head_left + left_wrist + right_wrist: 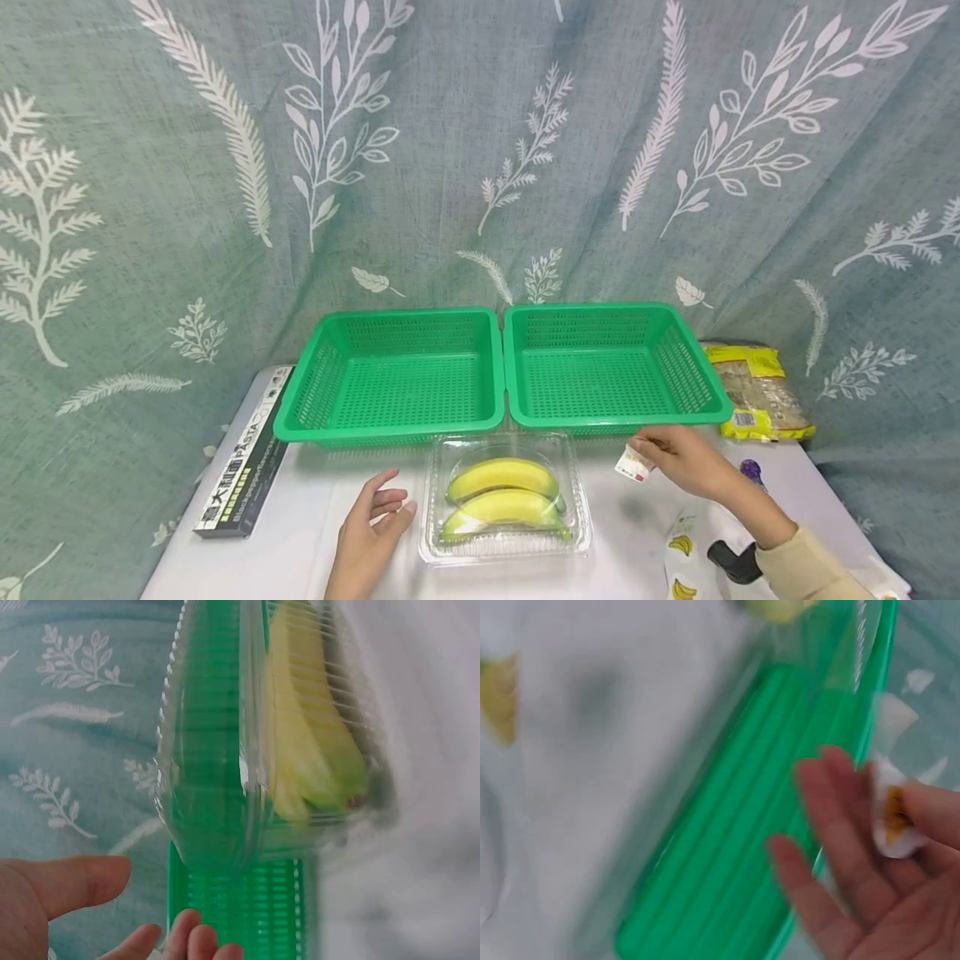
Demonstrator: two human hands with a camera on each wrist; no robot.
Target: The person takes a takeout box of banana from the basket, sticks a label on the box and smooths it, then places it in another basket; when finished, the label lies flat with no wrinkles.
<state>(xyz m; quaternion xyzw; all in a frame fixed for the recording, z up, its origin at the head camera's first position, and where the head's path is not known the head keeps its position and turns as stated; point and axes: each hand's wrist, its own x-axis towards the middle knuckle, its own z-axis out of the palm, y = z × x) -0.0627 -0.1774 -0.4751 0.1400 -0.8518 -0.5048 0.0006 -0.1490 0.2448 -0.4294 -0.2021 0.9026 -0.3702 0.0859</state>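
A clear plastic clamshell box (506, 550) with two yellow bananas (502, 507) inside sits at the front middle of the white table, its lid down. Left of the box my left hand (371, 533) is held with fingers relaxed and apart from it, and the left wrist view shows the same bananas (307, 727) through the plastic. My right hand (686, 458), in front of the right basket, pinches a small white label (634, 463) between thumb and finger. Yellow-orange print shows on this label (892, 814) in the right wrist view.
Two green baskets (390, 433) (622, 421) stand side by side at the back. A black pasta box (243, 467) lies at the left, a yellow-and-clear food bag (757, 392) at the right. White banana-printed packaging (678, 546) and a black object (731, 562) lie near my right forearm.
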